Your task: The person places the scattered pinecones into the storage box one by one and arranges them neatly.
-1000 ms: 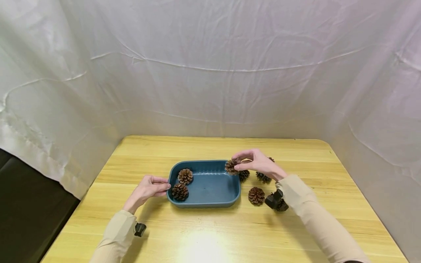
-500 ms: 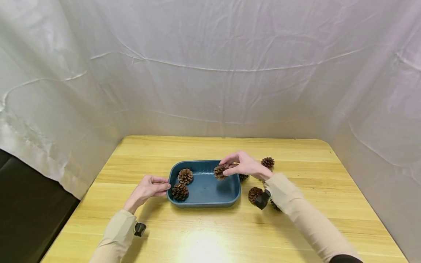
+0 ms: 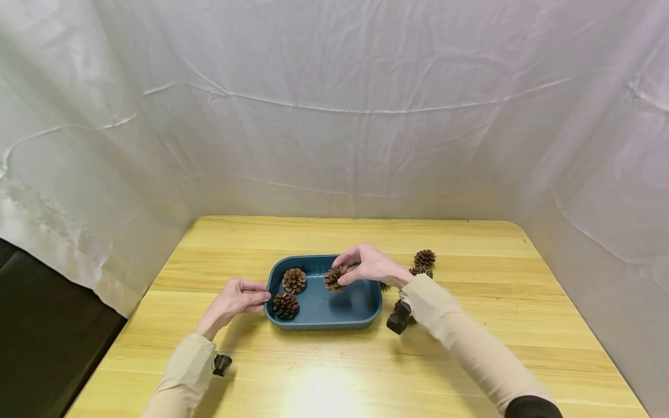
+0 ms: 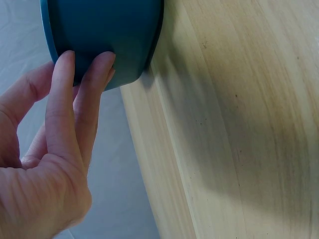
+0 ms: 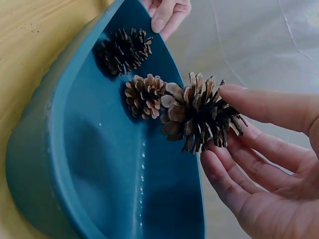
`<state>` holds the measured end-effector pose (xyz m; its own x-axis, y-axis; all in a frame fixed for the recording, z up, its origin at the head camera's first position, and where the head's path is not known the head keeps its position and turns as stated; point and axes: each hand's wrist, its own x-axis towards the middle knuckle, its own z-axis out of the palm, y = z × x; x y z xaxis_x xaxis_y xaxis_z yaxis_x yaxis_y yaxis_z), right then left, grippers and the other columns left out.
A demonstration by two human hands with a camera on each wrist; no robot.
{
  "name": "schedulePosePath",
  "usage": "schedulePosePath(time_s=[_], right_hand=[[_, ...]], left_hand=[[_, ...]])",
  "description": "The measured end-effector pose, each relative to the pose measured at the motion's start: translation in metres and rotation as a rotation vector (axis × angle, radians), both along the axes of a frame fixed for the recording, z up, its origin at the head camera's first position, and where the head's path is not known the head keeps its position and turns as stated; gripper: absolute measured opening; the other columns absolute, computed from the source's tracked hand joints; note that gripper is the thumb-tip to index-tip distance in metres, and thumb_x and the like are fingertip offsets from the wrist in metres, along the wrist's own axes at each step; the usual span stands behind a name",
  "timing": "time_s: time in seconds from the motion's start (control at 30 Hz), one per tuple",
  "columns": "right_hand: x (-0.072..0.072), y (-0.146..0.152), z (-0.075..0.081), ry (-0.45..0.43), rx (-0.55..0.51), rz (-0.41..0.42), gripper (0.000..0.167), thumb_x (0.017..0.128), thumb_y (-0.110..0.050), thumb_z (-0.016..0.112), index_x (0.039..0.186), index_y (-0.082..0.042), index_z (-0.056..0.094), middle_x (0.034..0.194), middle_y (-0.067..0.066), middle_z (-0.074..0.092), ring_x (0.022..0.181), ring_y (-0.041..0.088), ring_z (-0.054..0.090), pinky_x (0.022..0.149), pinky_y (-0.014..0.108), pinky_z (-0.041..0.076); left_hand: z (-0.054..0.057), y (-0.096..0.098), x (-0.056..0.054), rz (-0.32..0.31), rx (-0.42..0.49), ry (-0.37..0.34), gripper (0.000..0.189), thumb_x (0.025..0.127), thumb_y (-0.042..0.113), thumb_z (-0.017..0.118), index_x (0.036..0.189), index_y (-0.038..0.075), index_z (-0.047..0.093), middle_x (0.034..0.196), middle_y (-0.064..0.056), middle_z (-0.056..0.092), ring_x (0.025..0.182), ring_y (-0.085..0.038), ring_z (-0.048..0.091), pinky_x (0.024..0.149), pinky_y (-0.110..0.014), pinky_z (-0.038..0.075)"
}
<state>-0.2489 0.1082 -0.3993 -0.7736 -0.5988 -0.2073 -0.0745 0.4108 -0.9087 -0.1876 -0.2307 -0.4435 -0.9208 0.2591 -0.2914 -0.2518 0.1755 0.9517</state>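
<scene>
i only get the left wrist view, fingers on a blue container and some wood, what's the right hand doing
Observer: The right hand is holding a pine cone above the inside of the blue container.
Operator: ok anything lying in it already
Observer: Yes, two cones at the end by the left hand: a far cone and a near cone.
Operator: any left outside it
Observer: Yes, the outside cones are on the table to the right of the container; the right arm partly hides them, so I can't give a sure count.
</scene>
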Motion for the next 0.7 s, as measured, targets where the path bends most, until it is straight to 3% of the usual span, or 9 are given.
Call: schedulePosePath(time_s=[0.3, 0.7], right_hand=[[0.0, -0.014, -0.008, -0.031, -0.042, -0.008, 0.04, 0.082, -0.005, 0.081, 0.12, 0.0, 0.069, 0.108, 0.008, 0.072, 0.092, 0.014, 0.062, 0.083, 0.03, 0.06], [0.006, -0.031, -0.021, -0.012, -0.028, 0.002, 0.034, 0.08, -0.003, 0.083, 0.112, -0.003, 0.072, 0.092, 0.003, 0.072, 0.081, 0.012, 0.062, 0.086, 0.046, 0.062]], left_hand=[[0.002, -0.001, 0.001, 0.0, -0.009, 0.002, 0.046, 0.094, -0.001, 0.065, 0.129, -0.027, 0.049, 0.1, -0.01, 0.078, 0.079, -0.004, 0.073, 0.075, -0.02, 0.064], [0.001, 0.0, 0.0, 0.007, -0.028, 0.012, 0.045, 0.094, 0.0, 0.066, 0.128, -0.025, 0.051, 0.106, -0.016, 0.077, 0.08, -0.004, 0.072, 0.075, -0.019, 0.064]])
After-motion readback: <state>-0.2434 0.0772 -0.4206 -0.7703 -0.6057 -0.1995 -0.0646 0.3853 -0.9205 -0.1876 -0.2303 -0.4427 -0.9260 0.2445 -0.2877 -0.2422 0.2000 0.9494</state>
